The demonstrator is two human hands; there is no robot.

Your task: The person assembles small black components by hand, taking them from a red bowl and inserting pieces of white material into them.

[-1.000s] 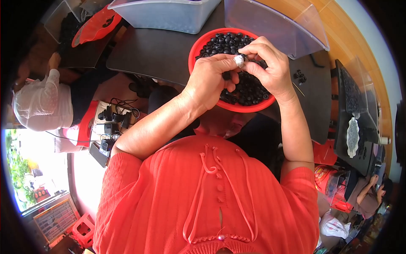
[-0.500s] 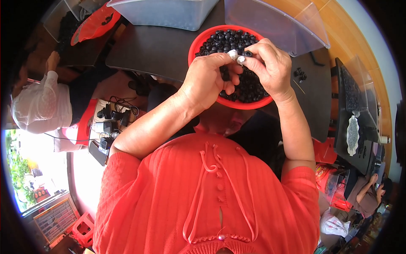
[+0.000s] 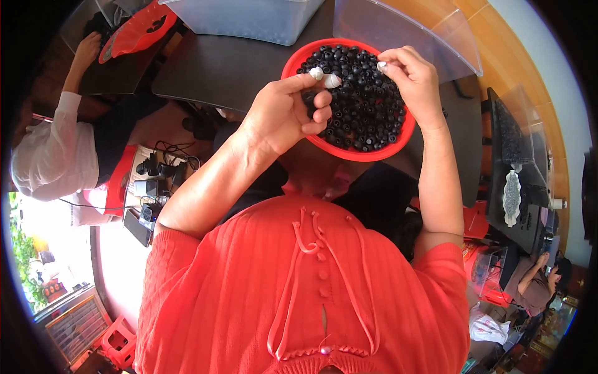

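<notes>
A round red basin [image 3: 408, 128] heaped with small black hollow bead-like parts [image 3: 364, 106] stands on the dark table in front of me. Over its left rim is my left hand [image 3: 283, 115], thumb and forefinger tips wrapped in white. Its other fingers are curled in, with something dark showing behind them; whether that is a held part or the basin's contents is unclear. At the right rim hovers my right hand [image 3: 414, 84], fingertips pinched together, white wrapping on the thumb. Anything within that pinch is hidden.
Behind the basin stand two clear plastic bins [image 3: 243, 22], [image 3: 405, 37] on the dark table [image 3: 205, 71]. At left, a person in white [image 3: 56, 146] reaches toward a red tray [image 3: 140, 31]. Chargers and cables [image 3: 152, 177] lie on a stool. Another person [image 3: 529, 280] sits far right.
My hands, together over the basin before, have moved apart: the left one leftward, the right one slightly right. The black part at my right fingertips no longer shows. The person in white has raised an arm.
</notes>
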